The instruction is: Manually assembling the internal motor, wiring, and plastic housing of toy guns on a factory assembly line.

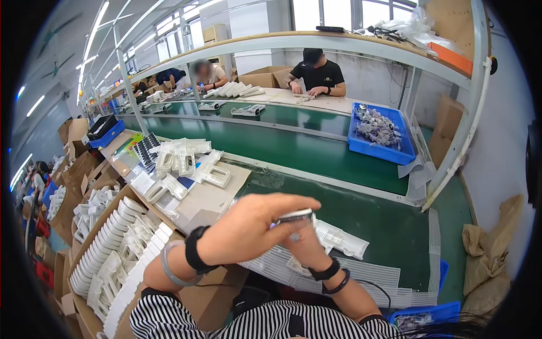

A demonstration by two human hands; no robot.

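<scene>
My left hand [248, 226] is raised over the bench, its thumb and fingers closed around a small flat piece [294, 216] with a dark, shiny edge. Just beneath it, my right hand [305, 246] comes up close to the same piece; its fingers are mostly hidden, so its grip does not show. Behind and beside my right wrist, a long white plastic housing [341, 240] lies on the bench at the edge of the ribbed white mat [370, 274].
White housings [183, 155] are heaped at left on a cardboard sheet [240, 176]. A carton [121, 198] of white parts stands beside my left arm. Across the green belt [305, 150] sits a blue bin [384, 152] of wired parts; a person [319, 73] works beyond. A shelf beam [293, 38] spans overhead.
</scene>
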